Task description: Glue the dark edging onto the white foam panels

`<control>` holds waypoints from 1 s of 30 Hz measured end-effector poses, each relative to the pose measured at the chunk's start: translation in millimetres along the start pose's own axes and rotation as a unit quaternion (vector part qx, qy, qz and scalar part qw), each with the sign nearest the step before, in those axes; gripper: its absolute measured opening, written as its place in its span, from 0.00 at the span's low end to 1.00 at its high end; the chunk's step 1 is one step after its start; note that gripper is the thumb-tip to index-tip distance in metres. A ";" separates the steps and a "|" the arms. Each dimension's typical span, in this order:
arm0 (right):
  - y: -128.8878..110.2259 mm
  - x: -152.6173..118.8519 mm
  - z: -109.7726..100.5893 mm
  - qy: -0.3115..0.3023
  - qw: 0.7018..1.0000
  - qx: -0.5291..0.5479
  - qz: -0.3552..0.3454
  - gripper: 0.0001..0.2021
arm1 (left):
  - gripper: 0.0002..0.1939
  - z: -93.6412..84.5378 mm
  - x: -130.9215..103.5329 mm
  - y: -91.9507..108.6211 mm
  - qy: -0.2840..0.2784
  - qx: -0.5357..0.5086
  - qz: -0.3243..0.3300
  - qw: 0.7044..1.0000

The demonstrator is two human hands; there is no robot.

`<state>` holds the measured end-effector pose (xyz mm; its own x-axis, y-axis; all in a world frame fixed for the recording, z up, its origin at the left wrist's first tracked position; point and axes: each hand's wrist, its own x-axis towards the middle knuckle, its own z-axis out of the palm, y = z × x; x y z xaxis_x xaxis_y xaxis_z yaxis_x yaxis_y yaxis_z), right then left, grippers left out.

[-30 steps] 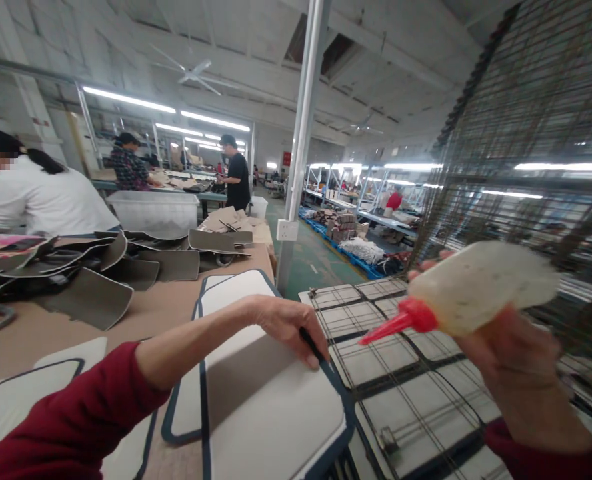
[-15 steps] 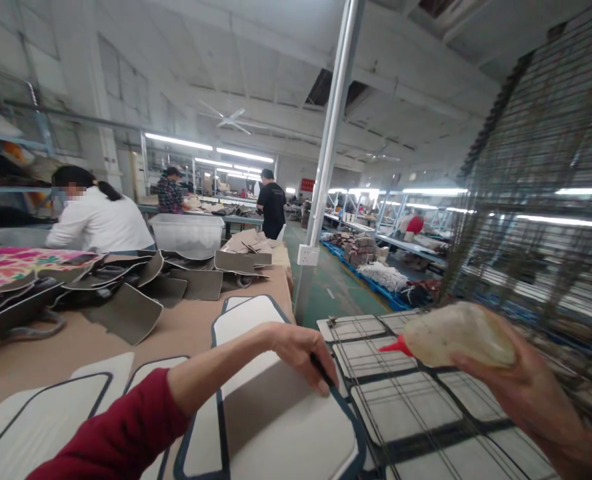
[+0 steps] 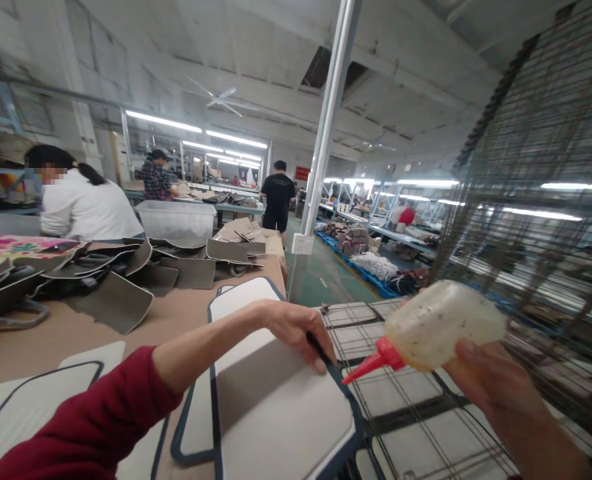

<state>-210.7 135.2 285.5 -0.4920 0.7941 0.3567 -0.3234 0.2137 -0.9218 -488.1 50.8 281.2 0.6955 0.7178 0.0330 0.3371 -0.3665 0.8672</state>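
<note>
My right hand [image 3: 491,380] is wrapped round a translucent squeeze bottle [image 3: 443,325] with a red nozzle, its contents yellowish. The bottle lies tilted, nozzle down and left, and the tip is close to the dark edge of a white panel [image 3: 281,413]. At that panel's right edge, my left hand [image 3: 299,331] pinches a narrow dark strip between thumb and fingers. The panel is white with a dark blue border and lies over a similar panel. More white bordered panels [image 3: 31,407] lie at the lower left on the brown table [image 3: 176,313].
Right of the table, a wire rack [image 3: 396,400] bears several bordered panels; a tall stack of wire racks [image 3: 536,173] rises behind it. Grey-brown curved pieces [image 3: 116,300] are heaped at left. A metal post [image 3: 326,133] stands ahead. Several people work beyond, one in white [image 3: 86,207].
The squeeze bottle has moved left and tipped further down, bringing its red nozzle to the panel's edge. My left hand keeps its pinch. The view has shifted slightly.
</note>
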 end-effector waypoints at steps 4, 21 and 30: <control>3.0 -2.6 -1.7 -0.018 0.999 0.028 0.026 0.35 | 0.20 -0.8 -0.9 1.0 -0.005 -0.001 0.007 1.000; 10.3 5.7 -3.2 -0.019 0.999 0.021 0.036 0.36 | 0.19 0.4 1.1 4.6 -0.028 -0.015 -0.015 0.999; 11.5 11.5 -4.0 -0.023 0.998 0.032 0.046 0.35 | 0.19 -0.1 4.2 5.0 -0.030 -0.025 -0.009 0.999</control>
<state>-216.8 149.1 278.3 -0.5579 0.7814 0.2797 -0.3263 0.1033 -0.9396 -483.5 52.1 285.8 0.7270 0.6865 -0.0120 0.3190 -0.3222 0.8913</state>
